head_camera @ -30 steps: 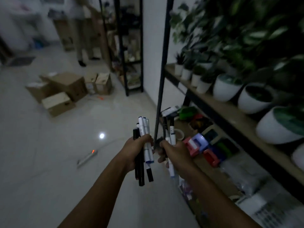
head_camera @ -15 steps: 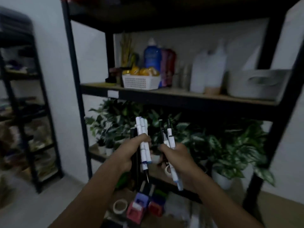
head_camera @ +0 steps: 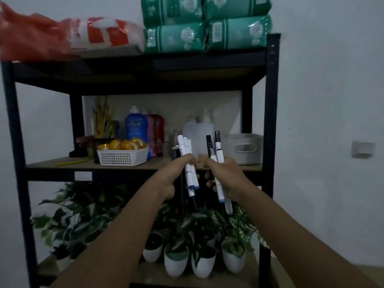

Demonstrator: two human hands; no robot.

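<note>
The left markers stand upright, gripped by the curled left hand; the right markers likewise by the right hand, both before the shelf. Seemingly a carrying step; next calls for choosing a spot, perhaps the bin at two o'clock.

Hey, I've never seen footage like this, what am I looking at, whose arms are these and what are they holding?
No machine here: one camera worn on a person's head looks forward and down, so the bare arms are the wearer's own. The left hand grips a bundle of markers; the right hand grips a smaller set of markers. Ahead stands a black shelf rack: a white basket, a blue bottle and a pale bin on its middle shelf, green packs on top, potted plants below.
</note>
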